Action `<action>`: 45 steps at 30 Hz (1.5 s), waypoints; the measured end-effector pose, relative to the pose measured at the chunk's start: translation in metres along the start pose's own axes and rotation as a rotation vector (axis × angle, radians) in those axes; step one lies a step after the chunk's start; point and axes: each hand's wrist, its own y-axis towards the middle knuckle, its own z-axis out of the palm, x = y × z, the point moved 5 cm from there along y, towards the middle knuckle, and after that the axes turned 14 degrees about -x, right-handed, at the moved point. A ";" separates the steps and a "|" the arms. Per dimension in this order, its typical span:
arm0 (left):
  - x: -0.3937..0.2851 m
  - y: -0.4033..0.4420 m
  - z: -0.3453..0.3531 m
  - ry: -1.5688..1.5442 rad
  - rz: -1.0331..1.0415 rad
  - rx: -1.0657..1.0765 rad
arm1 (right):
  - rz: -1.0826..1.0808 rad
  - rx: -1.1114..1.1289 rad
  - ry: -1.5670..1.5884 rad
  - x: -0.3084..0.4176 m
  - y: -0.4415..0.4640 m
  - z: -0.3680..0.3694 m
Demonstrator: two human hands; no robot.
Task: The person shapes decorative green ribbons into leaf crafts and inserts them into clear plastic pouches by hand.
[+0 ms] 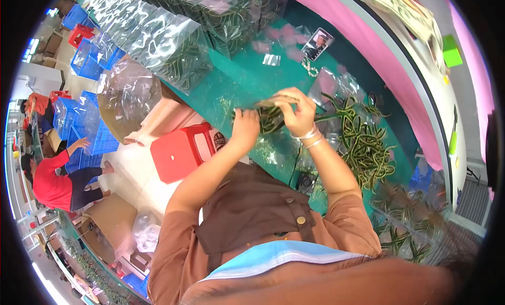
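Observation:
Over the green table, my left hand has its fingers curled at the left end of a dark green and tan striped bundle. My right hand, with a bracelet at the wrist, pinches the bundle's upper right side; a tan, blurred strip runs along its top. A loose pile of green and yellow striped strands lies just right of my right forearm. Small yellowish bits are scattered on the table near my hands.
Stacked clear bags fill the table's far left. A phone and beads lie at the back. A red stool, open carton and blue crates stand left. A person in red is at far left.

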 end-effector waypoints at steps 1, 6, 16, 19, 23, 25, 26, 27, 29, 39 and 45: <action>0.000 -0.002 -0.001 -0.034 -0.018 -0.006 | 0.006 0.019 0.015 -0.001 0.001 0.000; -0.001 -0.005 -0.016 -0.060 -0.017 0.069 | 0.021 0.096 0.100 -0.019 -0.003 0.003; 0.018 0.011 -0.014 -0.203 0.040 0.173 | 0.027 0.166 -0.012 -0.054 -0.033 0.034; 0.021 0.017 -0.011 -0.261 -0.004 0.141 | 0.095 0.225 -0.111 -0.058 -0.007 0.022; 0.015 0.009 -0.012 -0.243 -0.069 0.049 | 0.095 0.233 -0.103 -0.053 0.020 0.007; 0.014 0.009 -0.010 -0.269 -0.077 0.085 | 0.086 0.259 -0.120 -0.064 0.009 0.009; 0.017 0.010 -0.012 -0.263 -0.068 0.042 | 0.066 0.273 -0.132 -0.065 0.005 0.013; 0.019 0.011 -0.014 -0.256 -0.061 -0.001 | 0.046 0.287 -0.142 -0.066 0.001 0.016; 0.019 0.012 -0.006 -0.266 -0.069 0.003 | 0.051 0.291 -0.143 -0.071 0.002 0.015; 0.022 0.014 -0.010 -0.285 -0.069 0.077 | 0.011 0.273 -0.250 -0.070 0.015 0.006; 0.028 0.017 -0.004 -0.349 -0.080 0.070 | 0.092 0.203 -0.142 -0.058 0.033 0.002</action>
